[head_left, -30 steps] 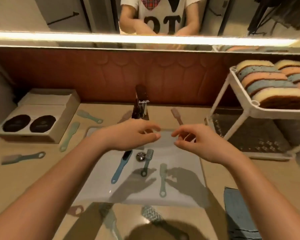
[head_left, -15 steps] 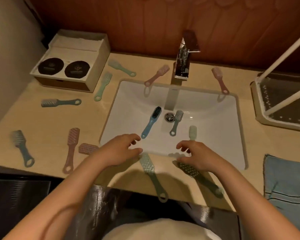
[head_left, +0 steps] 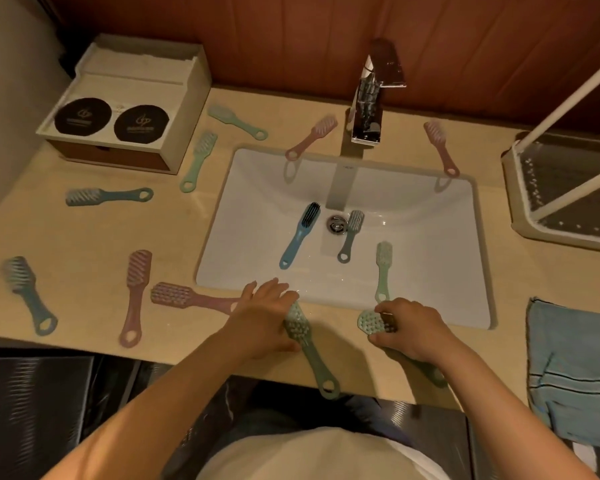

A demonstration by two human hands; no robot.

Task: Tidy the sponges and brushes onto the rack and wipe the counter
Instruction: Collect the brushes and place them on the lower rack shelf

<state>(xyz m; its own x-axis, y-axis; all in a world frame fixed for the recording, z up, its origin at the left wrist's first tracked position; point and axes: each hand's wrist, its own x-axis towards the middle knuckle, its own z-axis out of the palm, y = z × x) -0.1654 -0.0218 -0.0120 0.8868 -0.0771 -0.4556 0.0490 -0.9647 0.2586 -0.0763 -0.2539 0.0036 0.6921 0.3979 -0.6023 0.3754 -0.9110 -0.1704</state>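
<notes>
both hands were down on the front strip of the counter [head_left: 84, 237], each at a green brush: the right hand [head_left: 407, 332] had its fingers and thumb curled round the bristle head of one brush [head_left: 371, 322], whose handle ran back beneath the palm toward the person. the left hand [head_left: 267, 320] lay open, fingertips resting on the head of the other brush [head_left: 309, 344], not yet closed on it; that brush's long axis ran from the fingertips back and to the right, the ring end overhanging the counter's front lip. the rack [head_left: 565, 188] stood far off to the right, nearer the right hand.
</notes>
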